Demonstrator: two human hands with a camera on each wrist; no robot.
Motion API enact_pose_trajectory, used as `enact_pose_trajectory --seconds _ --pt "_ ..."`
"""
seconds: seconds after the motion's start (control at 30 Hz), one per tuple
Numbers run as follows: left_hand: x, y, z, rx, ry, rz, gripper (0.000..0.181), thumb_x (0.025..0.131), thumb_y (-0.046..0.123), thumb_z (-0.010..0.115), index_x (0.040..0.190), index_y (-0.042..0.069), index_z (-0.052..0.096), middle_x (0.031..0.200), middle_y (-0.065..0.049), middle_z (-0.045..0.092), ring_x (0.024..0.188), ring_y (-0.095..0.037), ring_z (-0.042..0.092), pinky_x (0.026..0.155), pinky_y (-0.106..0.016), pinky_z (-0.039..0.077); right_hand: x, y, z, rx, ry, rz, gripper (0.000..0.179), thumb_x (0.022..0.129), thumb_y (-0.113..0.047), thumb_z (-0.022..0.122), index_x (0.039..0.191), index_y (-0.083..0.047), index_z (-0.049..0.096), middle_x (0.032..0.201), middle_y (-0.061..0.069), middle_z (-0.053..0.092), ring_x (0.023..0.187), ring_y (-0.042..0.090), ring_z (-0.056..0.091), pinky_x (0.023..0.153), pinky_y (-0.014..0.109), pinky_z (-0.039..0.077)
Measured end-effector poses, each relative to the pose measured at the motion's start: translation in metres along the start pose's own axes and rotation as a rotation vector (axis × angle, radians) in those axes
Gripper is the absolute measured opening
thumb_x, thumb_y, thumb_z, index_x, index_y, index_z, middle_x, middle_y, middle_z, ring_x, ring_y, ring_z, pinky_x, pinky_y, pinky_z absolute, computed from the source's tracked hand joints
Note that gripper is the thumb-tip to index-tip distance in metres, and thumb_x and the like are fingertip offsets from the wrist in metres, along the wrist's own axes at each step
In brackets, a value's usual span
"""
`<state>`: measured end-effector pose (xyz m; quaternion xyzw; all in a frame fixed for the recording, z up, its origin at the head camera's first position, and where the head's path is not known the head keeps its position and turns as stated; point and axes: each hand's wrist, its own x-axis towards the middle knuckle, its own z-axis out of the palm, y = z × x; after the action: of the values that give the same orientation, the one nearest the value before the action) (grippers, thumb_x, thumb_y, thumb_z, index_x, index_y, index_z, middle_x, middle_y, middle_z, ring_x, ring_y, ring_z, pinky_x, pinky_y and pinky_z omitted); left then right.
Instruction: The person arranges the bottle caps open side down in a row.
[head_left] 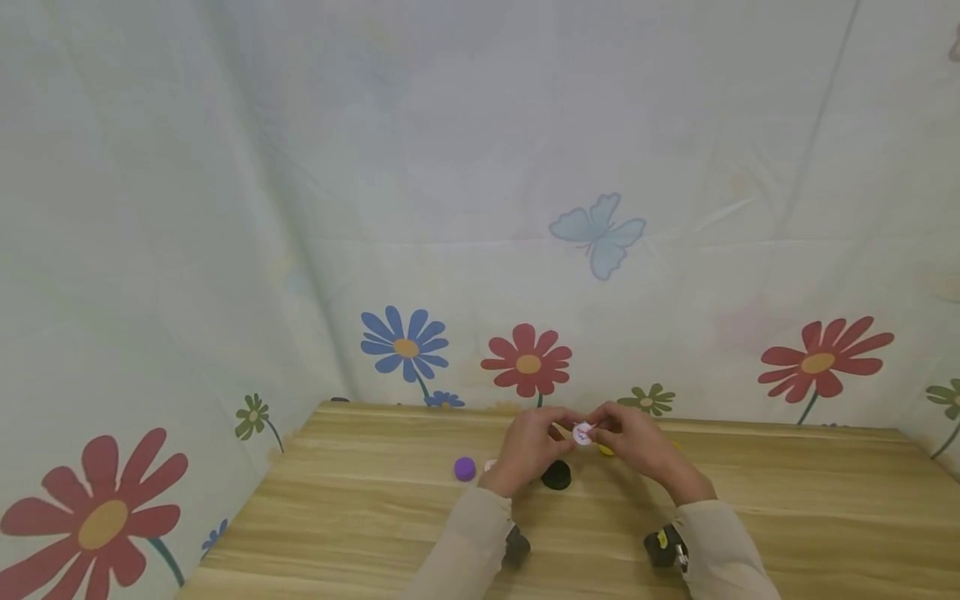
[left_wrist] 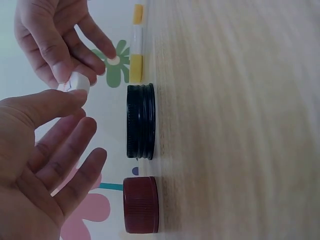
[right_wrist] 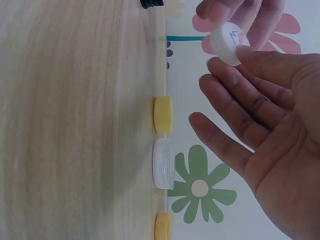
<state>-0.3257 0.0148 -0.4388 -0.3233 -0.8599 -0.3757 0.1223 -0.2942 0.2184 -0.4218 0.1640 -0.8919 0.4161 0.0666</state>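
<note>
Above the light-brown wood-grain table [head_left: 810, 500], my left hand [head_left: 527, 447] and right hand [head_left: 639, 442] both pinch a small round white plastic cap [head_left: 582, 434], spare fingers apart; round ridged black lid [head_left: 557, 476] sits below.

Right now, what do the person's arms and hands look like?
Both hands are bare, with no gloves. Long, plain beige sleeves cover the arms. A small dark gadget sits by the left cuff, and a boxy black one with a yellow mark by the right.
</note>
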Motion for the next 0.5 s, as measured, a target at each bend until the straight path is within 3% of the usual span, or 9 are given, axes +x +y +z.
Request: enact_pose_trajectory --seconds 0.27,0.5 --pt "0.0005 -0.0011 0.0001 0.005 -0.02 -0.017 0.033 0.091 0.008 0.086 0.122 0.013 0.08 0.105 -0.002 0.078 0.081 -0.008 0.072 0.073 -0.017 0.056 0.0003 -0.0001 -0.0013 -0.001 -0.005 0.008 0.014 0.1 -0.007 0.073 0.112 -0.001 0.071 0.094 0.003 0.072 0.087 0.019 0.065 0.075 0.038 0.054" --pt "0.0002 -0.0012 0.0002 -0.022 -0.025 -0.041 0.03 0.09 0.011 0.087 0.12 0.013 0.08 0.099 0.0 0.078 0.082 -0.008 0.072 0.074 -0.018 0.056 0.0019 0.002 -0.0033 -0.004 -0.027 -0.007 0.014 0.099 -0.007 0.074 0.112 -0.001 0.072 0.097 0.003 0.072 0.093 0.023 0.068 0.079 0.039 0.056"
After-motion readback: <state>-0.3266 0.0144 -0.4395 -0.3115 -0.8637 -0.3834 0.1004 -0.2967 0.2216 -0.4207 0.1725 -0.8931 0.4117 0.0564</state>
